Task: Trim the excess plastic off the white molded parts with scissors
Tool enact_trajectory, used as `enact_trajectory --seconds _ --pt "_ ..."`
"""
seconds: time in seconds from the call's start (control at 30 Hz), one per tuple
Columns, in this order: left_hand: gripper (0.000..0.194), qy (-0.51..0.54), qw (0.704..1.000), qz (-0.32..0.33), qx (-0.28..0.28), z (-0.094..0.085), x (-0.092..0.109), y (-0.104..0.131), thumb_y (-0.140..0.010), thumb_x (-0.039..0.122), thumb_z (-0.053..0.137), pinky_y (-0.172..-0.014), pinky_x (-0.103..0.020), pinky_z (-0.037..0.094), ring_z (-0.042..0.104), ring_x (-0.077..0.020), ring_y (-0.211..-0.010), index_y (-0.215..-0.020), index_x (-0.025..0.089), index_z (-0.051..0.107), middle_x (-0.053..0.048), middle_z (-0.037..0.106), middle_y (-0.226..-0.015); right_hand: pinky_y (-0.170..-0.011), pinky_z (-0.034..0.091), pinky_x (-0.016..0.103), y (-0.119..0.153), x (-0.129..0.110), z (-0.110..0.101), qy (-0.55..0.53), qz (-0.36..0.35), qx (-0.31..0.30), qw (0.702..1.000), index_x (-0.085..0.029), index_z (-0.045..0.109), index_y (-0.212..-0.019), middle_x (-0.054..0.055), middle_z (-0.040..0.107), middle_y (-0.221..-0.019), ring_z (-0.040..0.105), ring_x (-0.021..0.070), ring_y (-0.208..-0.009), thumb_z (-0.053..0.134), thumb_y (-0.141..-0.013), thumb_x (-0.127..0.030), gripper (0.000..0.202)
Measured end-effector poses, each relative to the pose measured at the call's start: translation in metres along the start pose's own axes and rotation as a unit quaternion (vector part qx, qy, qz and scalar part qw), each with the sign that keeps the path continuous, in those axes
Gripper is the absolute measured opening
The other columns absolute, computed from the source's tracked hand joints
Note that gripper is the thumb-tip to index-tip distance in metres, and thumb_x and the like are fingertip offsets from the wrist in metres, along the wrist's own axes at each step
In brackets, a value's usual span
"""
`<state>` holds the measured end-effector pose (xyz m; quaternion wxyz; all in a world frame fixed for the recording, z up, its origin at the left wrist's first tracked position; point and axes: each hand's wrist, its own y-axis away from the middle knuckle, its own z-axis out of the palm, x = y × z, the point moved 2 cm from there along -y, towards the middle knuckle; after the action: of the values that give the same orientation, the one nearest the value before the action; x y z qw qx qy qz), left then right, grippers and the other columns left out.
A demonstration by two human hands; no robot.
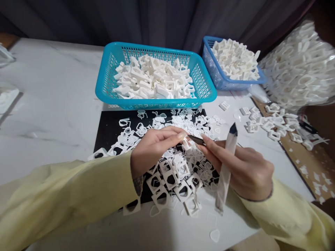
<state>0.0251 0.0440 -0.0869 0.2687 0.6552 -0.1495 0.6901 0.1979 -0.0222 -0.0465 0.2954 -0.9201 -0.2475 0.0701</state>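
My left hand (159, 146) is closed, pinching a small white plastic piece (186, 143) between thumb and fingertips. My right hand (243, 167) is closed on a thin dark blade (196, 140), whose tip meets the piece. Against the right hand's fingers slants a white, wrapped-looking stick (224, 174) with a dark pointed end; how it is held I cannot tell. Below both hands, white square frames with round openings (170, 179) lie heaped on a black mat (107, 125). Thin white offcuts (188, 120) are scattered over the mat behind the hands.
A teal basket (157, 103) of white parts stands behind the mat. To its right are a blue basket (222, 82) of similar parts and a bulging clear bag (300, 66). Loose white pieces (274, 123) lie at the right, near brown cardboard (298, 164).
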Motion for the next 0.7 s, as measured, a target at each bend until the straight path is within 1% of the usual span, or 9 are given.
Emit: enact_trajectory --seconds 0.07,0.13,0.2,0.33,0.4,0.5,0.6,0.7 --pt "0.024 0.021 1.0 -0.003 0.0 0.0002 -0.0012 -0.0003 -0.086 0.028 0.051 -0.089 -0.027 0.042 0.057 -0.0184 -0.099 -0.073 0.018 0.068 -0.005 0.064 -0.101 -0.037 0.044 0.022 -0.0009 0.0036 -0.0038 0.001 0.026 -0.003 1.0 -0.012 0.066 -0.097 0.003 0.069 -0.065 0.059 0.0095 -0.046 0.07 -0.076 -0.02 0.022" --pt "0.024 0.027 1.0 -0.005 0.001 0.0007 -0.0017 -0.0005 -0.086 0.028 0.051 -0.088 -0.026 0.042 0.057 -0.0178 -0.098 -0.071 0.017 0.067 -0.004 0.065 -0.098 -0.038 0.046 0.022 -0.0019 0.0053 -0.0065 -0.014 0.031 -0.017 0.999 -0.012 0.067 -0.096 0.002 0.069 -0.064 0.062 0.0107 -0.048 0.069 -0.077 -0.02 0.021" --pt "0.024 0.019 1.0 -0.006 0.006 0.0011 -0.0018 -0.0005 -0.086 0.028 0.052 -0.087 -0.025 0.041 0.056 -0.0171 -0.097 -0.071 0.017 0.067 -0.004 0.065 -0.098 -0.039 0.048 0.022 -0.0022 0.0052 -0.0075 -0.026 0.024 -0.027 0.999 -0.012 0.067 -0.096 0.003 0.069 -0.066 0.065 0.0128 -0.052 0.068 -0.078 -0.02 0.02" --pt "0.023 -0.004 1.0 -0.01 0.004 0.0011 -0.0017 -0.0006 -0.086 0.029 0.051 -0.085 -0.024 0.04 0.056 -0.016 -0.095 -0.075 0.018 0.069 -0.003 0.065 -0.095 -0.041 0.051 0.024 -0.001 0.0034 -0.0053 -0.04 0.012 -0.038 0.998 -0.011 0.066 -0.097 0.005 0.071 -0.07 0.067 0.0148 -0.055 0.065 -0.08 -0.019 0.018" --pt "0.024 -0.006 1.0 -0.009 -0.002 0.0009 -0.0016 -0.0007 -0.086 0.028 0.051 -0.083 -0.024 0.04 0.056 -0.0154 -0.092 -0.072 0.018 0.068 -0.003 0.065 -0.094 -0.042 0.051 0.024 -0.0002 0.0031 -0.0037 -0.046 0.012 -0.042 0.998 -0.012 0.065 -0.099 0.006 0.071 -0.072 0.067 0.0155 -0.057 0.065 -0.08 -0.019 0.02" --pt "0.024 -0.004 1.0 -0.009 -0.009 0.0006 -0.0017 -0.0008 -0.086 0.027 0.051 -0.081 -0.023 0.04 0.056 -0.0143 -0.09 -0.071 0.018 0.066 -0.002 0.063 -0.093 -0.042 0.052 0.025 0.0007 0.0035 -0.0021 -0.05 0.007 -0.041 0.998 -0.011 0.065 -0.099 0.006 0.072 -0.076 0.068 0.0158 -0.057 0.067 -0.079 -0.018 0.021" --pt "0.022 -0.002 1.0 -0.008 -0.014 0.0006 -0.0025 -0.0005 -0.087 0.027 0.05 -0.082 -0.021 0.039 0.055 -0.0132 -0.092 -0.077 0.019 0.067 -0.001 0.062 -0.093 -0.041 0.051 0.025 0.0008 0.004 -0.0015 -0.05 -0.003 -0.04 0.998 -0.01 0.064 -0.099 0.006 0.072 -0.078 0.067 0.0157 -0.057 0.068 -0.077 -0.016 0.023" --pt "0.022 -0.006 1.0 -0.009 -0.015 0.0006 -0.0031 0.0 -0.087 0.028 0.05 -0.082 -0.02 0.039 0.055 -0.0128 -0.093 -0.078 0.02 0.068 0.0 0.062 -0.09 -0.04 0.05 0.025 0.0006 0.0043 -0.0017 -0.051 -0.008 -0.042 0.998 -0.01 0.063 -0.1 0.006 0.072 -0.078 0.067 0.0154 -0.057 0.068 -0.077 -0.015 0.024"
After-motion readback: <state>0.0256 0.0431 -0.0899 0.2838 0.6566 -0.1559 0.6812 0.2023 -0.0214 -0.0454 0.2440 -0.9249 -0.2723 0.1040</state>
